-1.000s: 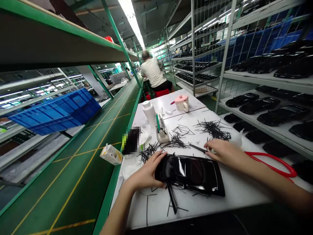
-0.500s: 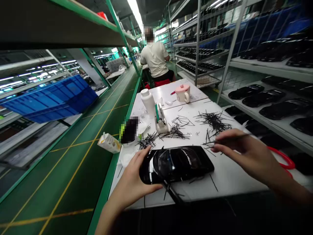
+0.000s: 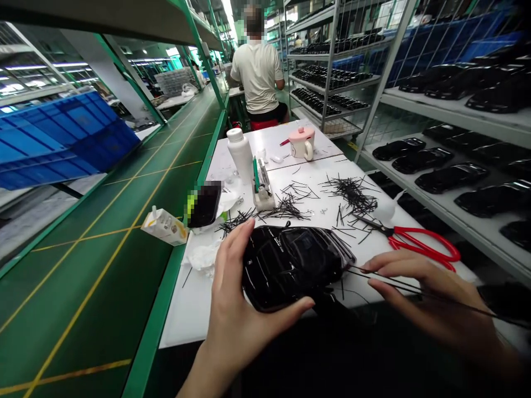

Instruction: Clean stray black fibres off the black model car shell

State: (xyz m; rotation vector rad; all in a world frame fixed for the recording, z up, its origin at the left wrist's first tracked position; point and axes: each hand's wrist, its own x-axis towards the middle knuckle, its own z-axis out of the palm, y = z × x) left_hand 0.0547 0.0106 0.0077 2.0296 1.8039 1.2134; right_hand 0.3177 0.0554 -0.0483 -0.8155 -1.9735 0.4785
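My left hand [image 3: 249, 298] grips a glossy black model car body [image 3: 290, 268], tilted up at the table's front edge. My right hand [image 3: 427, 293] pinches a few thin black rods [image 3: 394, 282] that run past the car's right side. Red-handled scissors [image 3: 415, 243] lie on the white table [image 3: 315, 166] just beyond my right hand, not touching it. A loose pile of thin black rods [image 3: 352, 194] lies beyond the car, and more rods [image 3: 286, 209] are scattered to its far left.
A white bottle [image 3: 239, 155], a pink lidded mug [image 3: 302, 142], a small holder [image 3: 262, 193] and a carton [image 3: 165, 226] stand around the table. Wire shelves [image 3: 448, 177] of black car bodies rise on the right. A green conveyor [image 3: 124, 221] runs on the left, and a seated person [image 3: 257, 72] works beyond.
The car body has turned and tilted up in my left hand. My right hand has drawn back toward me with longer rods, and the scissors now show fully. The view has tilted downward.
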